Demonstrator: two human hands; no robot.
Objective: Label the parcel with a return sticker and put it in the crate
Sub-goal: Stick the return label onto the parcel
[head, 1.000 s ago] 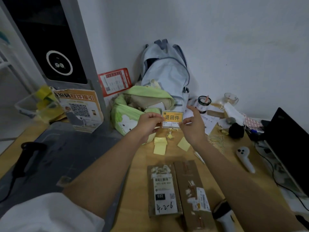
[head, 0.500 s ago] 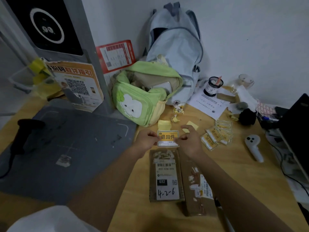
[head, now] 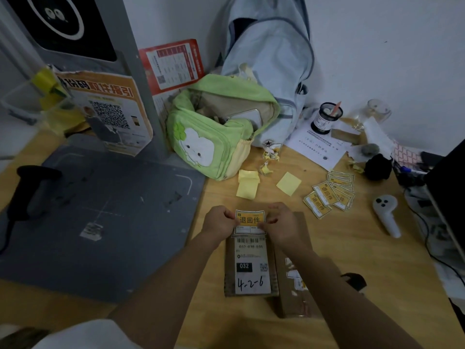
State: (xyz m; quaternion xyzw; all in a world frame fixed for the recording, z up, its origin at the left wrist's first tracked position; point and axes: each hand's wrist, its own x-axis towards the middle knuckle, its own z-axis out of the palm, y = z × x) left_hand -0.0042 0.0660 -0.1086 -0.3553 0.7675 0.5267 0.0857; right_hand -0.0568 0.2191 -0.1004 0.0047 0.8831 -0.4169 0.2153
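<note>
A brown cardboard parcel point(head: 230, 268) with a white shipping label marked 032 and 4-2-6 lies on the wooden table near me. An orange and white return sticker point(head: 250, 222) sits over the parcel's far end. My left hand point(head: 219, 221) pinches the sticker's left edge and my right hand point(head: 281, 226) pinches its right edge. A second brown parcel point(head: 292, 288) lies along the right side of the first, partly under my right forearm. No crate is in view.
A pile of spare return stickers point(head: 327, 196) lies to the right, with yellow backing papers point(head: 247, 183) beyond my hands. A green bag point(head: 214, 132), a pale backpack point(head: 271, 54), a grey scanner pad point(head: 100, 222), a white controller point(head: 386, 214) and a dark monitor edge point(head: 448, 187) surround the work area.
Both hands brought the sticker down from in front of the bags toward me, onto the far end of the labelled parcel. The view tilted downward.
</note>
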